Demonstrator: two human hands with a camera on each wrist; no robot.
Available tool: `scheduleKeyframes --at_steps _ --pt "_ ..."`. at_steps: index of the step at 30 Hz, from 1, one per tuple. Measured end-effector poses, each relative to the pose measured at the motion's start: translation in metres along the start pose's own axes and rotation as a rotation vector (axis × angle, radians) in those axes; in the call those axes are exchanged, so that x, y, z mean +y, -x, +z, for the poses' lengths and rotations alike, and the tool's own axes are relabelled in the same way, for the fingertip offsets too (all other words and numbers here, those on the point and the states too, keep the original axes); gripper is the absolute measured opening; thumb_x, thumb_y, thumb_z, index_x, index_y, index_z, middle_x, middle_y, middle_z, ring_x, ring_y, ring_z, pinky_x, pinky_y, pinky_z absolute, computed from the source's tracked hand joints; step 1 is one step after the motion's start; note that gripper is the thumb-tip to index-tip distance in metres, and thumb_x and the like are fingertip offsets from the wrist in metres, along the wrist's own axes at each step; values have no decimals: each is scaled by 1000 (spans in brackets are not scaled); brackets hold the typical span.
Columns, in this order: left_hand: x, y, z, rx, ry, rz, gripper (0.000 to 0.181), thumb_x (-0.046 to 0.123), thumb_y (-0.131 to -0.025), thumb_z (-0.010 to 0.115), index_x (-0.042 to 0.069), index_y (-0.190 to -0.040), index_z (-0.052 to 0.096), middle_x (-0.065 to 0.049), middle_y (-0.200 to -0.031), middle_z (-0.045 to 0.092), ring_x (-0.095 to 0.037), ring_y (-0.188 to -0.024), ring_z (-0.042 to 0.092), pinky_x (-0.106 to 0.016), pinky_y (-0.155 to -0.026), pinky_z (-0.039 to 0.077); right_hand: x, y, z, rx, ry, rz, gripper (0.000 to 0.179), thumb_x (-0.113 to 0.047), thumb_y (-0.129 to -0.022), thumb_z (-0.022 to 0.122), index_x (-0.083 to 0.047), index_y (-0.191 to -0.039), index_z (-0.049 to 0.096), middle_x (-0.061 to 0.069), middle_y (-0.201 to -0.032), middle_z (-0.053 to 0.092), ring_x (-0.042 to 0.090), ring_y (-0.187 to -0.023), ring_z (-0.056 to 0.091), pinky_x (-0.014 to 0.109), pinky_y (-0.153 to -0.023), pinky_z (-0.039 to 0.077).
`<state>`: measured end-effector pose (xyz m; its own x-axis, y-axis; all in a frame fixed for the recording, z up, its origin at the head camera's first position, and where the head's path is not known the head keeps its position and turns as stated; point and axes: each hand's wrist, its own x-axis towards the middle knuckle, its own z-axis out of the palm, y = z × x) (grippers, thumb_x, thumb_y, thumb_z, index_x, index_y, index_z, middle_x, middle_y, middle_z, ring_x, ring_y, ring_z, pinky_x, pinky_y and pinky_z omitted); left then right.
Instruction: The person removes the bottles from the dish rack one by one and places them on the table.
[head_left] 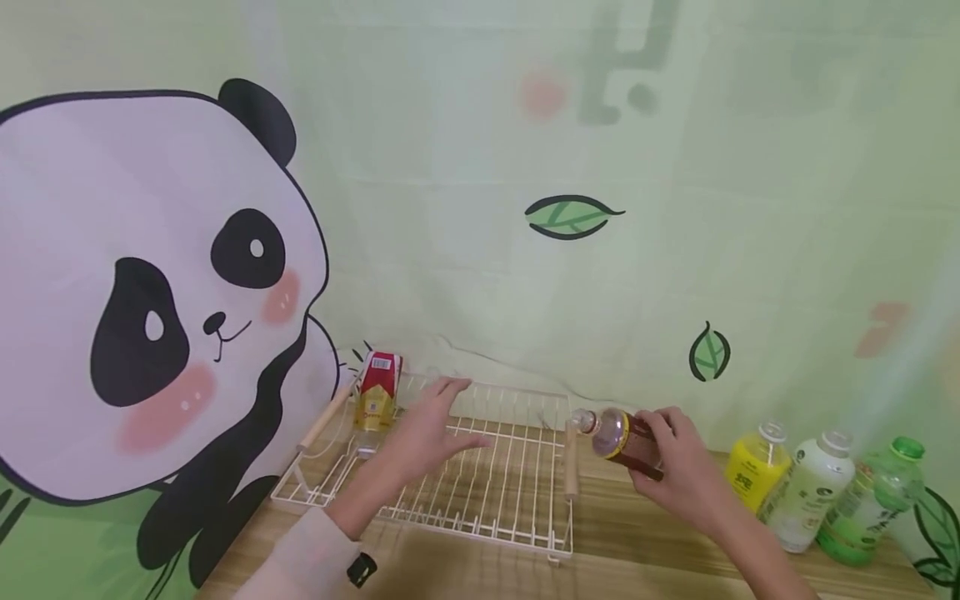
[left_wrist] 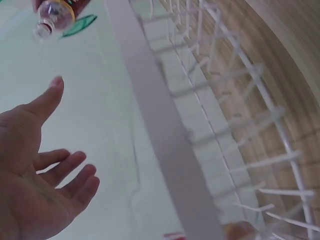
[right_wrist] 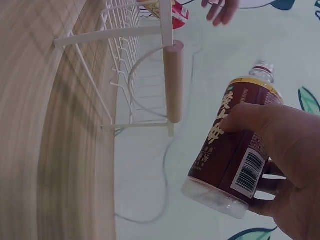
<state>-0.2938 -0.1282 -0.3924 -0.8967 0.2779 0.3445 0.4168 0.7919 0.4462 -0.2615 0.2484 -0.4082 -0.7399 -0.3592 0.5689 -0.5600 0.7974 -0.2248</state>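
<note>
My right hand (head_left: 678, 471) grips a plastic bottle (right_wrist: 235, 145) with a dark red label and a yellow band, tilted with its neck toward the rack. Its fingers and thumb wrap round the label. The bottle is in the air beside the right wooden handle (head_left: 572, 460) of a white wire dish rack (head_left: 480, 483). Over the rack, my left hand (head_left: 423, 429) is held with fingers and thumb spread, holding nothing. A red and gold bottle (head_left: 377, 396) leans upside down in the rack's left end, just beyond the left hand.
On the wooden table (head_left: 622, 533) at the right stand a yellow bottle (head_left: 756, 467), a white bottle (head_left: 810, 492) and a green bottle (head_left: 873, 500). A left wooden handle (head_left: 326, 417) edges the rack. Behind hangs a pale green cloth with a panda (head_left: 172, 275).
</note>
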Motion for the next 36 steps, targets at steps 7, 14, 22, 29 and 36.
scheduleKeyframes --at_steps 7,14,22,29,36 --pt "-47 3 1 246 2 -147 89 32 -86 91 -5 -153 46 -26 -149 51 -45 -139 48 -58 -112 46 19 18 0 -41 -89 207 70 -14 -79 92 4 -136 54 22 -124 59 37 -111 60 59 -90 57" --pt "-84 4 3 324 47 -292 99 29 -87 90 -10 -157 33 -32 -157 38 -49 -145 37 -62 -118 38 34 36 0 -77 -116 348 77 -23 -83 92 9 -140 51 30 -132 61 46 -118 61 66 -95 53" --pt "-104 8 6 289 103 -409 103 31 -89 87 -8 -161 25 -32 -157 35 -49 -140 41 -65 -110 44 45 50 3 -85 -187 429 74 -17 -85 90 10 -142 51 35 -139 57 53 -123 60 64 -100 53" --pt "-114 8 12 267 112 -457 109 30 -87 88 -6 -164 20 -35 -158 29 -50 -139 39 -66 -107 46 53 62 6 -65 -173 467 73 -23 -87 90 8 -141 52 34 -138 57 54 -122 60 66 -98 53" --pt "-120 4 11 227 102 -513 108 31 -89 86 -8 -163 17 -36 -150 33 -50 -132 45 -67 -100 50 61 68 10 -153 -151 587 84 -41 -89 87 8 -146 48 37 -142 55 56 -128 55 69 -101 49"
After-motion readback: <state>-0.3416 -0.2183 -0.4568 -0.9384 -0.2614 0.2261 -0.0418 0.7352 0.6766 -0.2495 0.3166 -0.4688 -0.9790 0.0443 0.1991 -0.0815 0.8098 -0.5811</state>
